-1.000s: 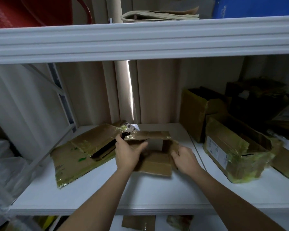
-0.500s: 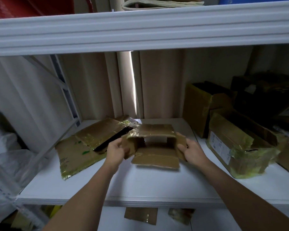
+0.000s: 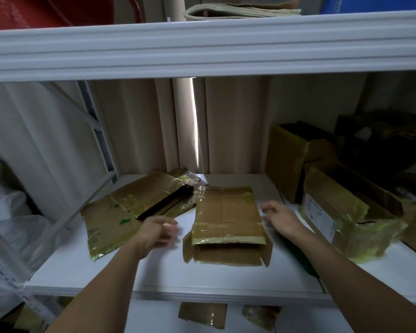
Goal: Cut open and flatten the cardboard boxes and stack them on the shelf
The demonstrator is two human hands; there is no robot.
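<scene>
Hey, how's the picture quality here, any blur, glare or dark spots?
Head view: the left hand is motion-blurred, the right hand slightly; tape on the flattened box shows mild glare; the boxes at right sit in deep shadow; the upper shelf edge bows from wide-angle distortion.

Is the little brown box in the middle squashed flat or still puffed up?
Squashed flat. The small brown cardboard box lies low on the white shelf, its end flaps spread open toward the front. Neither hand touches it.
</scene>
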